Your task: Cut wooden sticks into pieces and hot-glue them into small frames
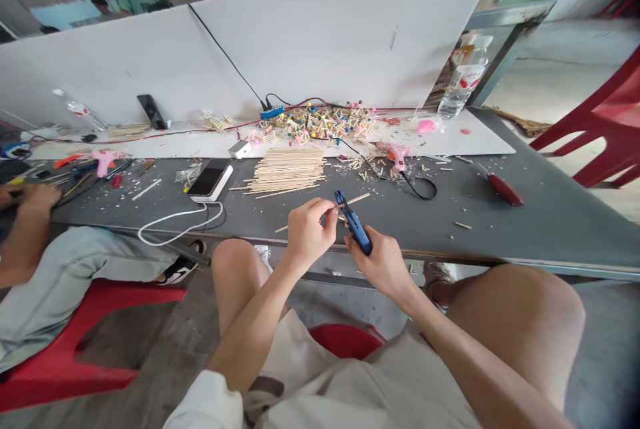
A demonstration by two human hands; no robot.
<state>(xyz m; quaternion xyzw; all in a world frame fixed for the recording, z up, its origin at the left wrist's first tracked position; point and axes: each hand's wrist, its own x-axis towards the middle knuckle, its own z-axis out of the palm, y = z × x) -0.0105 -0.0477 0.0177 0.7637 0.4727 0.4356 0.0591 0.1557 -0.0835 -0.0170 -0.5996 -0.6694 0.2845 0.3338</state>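
In front of me, at the table's near edge, my right hand [383, 259] is wrapped around a blue handheld cutter [357, 225] whose head points away from me. My left hand [313, 225] is closed in a pinch beside that head, on a thin wooden stick [359, 199]. The stick's far part shows past the cutter to the right; its pinched end is mostly behind my fingers. Whether the blade touches the wood I cannot tell. Beyond my hands lies a pile of long wooden sticks [287, 170], with short cut pieces [355, 165] scattered to its right.
Behind are a heap of stick pieces with coloured balls [325, 122], a pink glue gun [399, 157] and a water bottle [465, 82]. A red-handled tool [505, 190] lies right. Left are a phone on a white block [210, 179] with a cable, and another person's hand [43, 197].
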